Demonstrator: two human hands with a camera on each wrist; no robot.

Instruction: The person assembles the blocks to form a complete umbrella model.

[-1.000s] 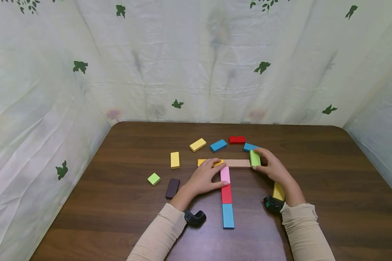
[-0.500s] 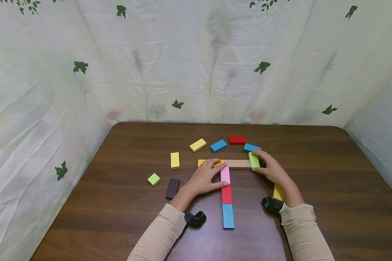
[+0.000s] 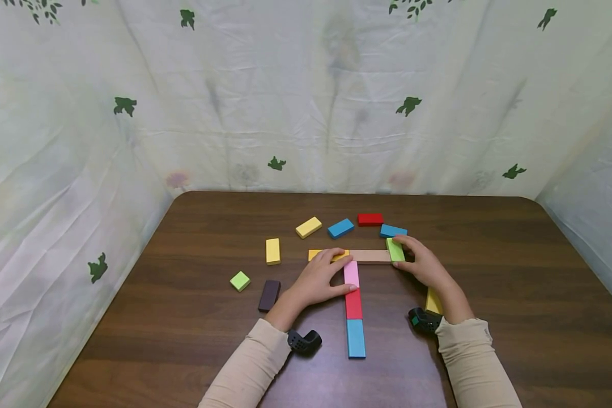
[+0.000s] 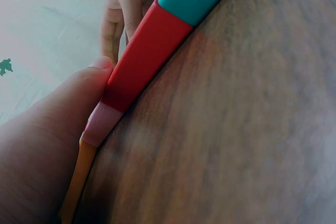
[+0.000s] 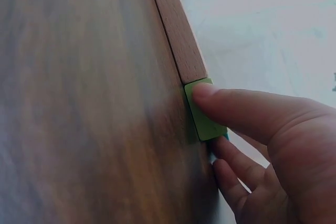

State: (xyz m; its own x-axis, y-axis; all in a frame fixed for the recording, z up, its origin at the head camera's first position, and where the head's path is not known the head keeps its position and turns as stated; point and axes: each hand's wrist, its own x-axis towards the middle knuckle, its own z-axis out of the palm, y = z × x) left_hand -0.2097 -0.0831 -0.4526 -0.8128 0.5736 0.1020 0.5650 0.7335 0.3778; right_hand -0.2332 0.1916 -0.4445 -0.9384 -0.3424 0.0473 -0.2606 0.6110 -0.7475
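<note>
My right hand pinches a green block between thumb and fingers. In the right wrist view the thumb lies on the green block's near end, and that block touches the end of a tan wooden block. My left hand rests over the row's corner with fingers spread. Its fingers lie on an orange-yellow block; its thumb touches the stem near where a pink block meets a red block. A light-blue block forms the stem's near end. The orange-yellow block is partly hidden by the hand.
Behind the row lie a yellow block, a blue block, a red block and another blue block. A dark block and a small green block lie at left. A yellow block sits by my right wrist.
The green block has shifted slightly left and towards me with my right hand, and it lies a little more tilted against the tan block. My left hand has stayed in place.
</note>
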